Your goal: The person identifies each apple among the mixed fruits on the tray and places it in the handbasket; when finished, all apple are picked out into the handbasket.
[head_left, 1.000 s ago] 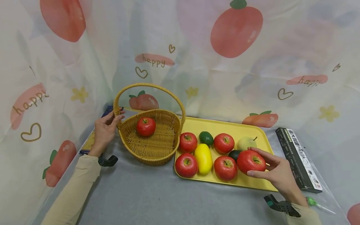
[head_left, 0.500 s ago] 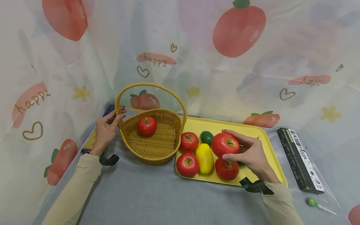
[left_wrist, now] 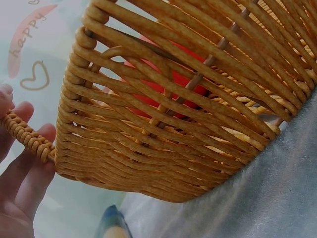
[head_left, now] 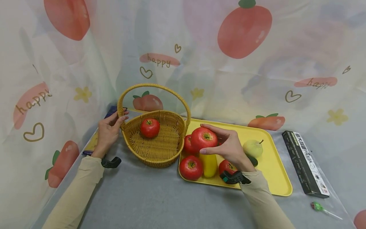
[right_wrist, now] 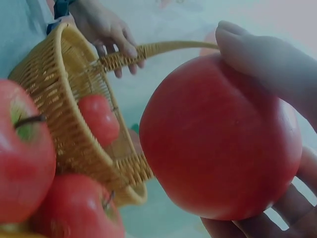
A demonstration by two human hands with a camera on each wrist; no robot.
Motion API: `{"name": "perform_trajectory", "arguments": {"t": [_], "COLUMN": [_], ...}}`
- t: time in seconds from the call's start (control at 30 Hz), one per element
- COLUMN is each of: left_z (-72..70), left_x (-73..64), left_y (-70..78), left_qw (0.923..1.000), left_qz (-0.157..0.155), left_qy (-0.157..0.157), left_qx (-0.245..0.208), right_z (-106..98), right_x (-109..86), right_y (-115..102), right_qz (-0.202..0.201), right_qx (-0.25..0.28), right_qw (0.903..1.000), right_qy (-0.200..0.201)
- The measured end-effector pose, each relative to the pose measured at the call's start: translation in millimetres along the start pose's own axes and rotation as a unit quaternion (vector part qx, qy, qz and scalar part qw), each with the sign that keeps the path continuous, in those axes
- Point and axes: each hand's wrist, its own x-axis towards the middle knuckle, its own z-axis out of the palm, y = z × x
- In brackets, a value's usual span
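Note:
My left hand (head_left: 108, 133) grips the foot of the handle of a yellow wicker basket (head_left: 160, 149); in the left wrist view its fingers curl round the woven handle (left_wrist: 29, 139). One red apple (head_left: 150, 128) lies inside the basket, toward the back. With thumb and fingers spread round it, my right hand (head_left: 230, 146) holds another red apple (right_wrist: 223, 144) over the left end of a yellow tray (head_left: 271, 171), just right of the basket. Red apples (head_left: 191, 167) and a long yellow fruit (head_left: 210, 167) lie beneath, partly hidden by the hand and held apple.
Farther right on the tray are a pale green pear (head_left: 253, 148) and a dark green fruit (head_left: 253, 160). A black pasta box (head_left: 306, 163) and a lollipop (head_left: 317, 206) lie right of it. Blue-and-yellow packaging (head_left: 91, 144) sits behind the left wrist. A printed curtain (head_left: 223, 89) encloses the table.
My right hand has carried the apple leftward, from the tray's right part to its left end near the basket. The left hand stays on the handle, and the basket has not visibly moved.

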Motion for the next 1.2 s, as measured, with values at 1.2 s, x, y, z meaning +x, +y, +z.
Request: {"name": "perform_trajectory", "arguments": {"t": [1.2], "left_z": [-1.0], "left_x": [-1.5], "left_y": [4.7], "left_qw": [1.0000], "left_qz": [-0.007], "left_qy": [-0.005], "left_qx": [-0.001], "right_z": [102.7], "right_x": [68.7], "right_y": [-13.4], "right_qz": [-0.037], "right_qx": [-0.012], "right_qw": [0.9948], "right_qy": [-0.095]}}
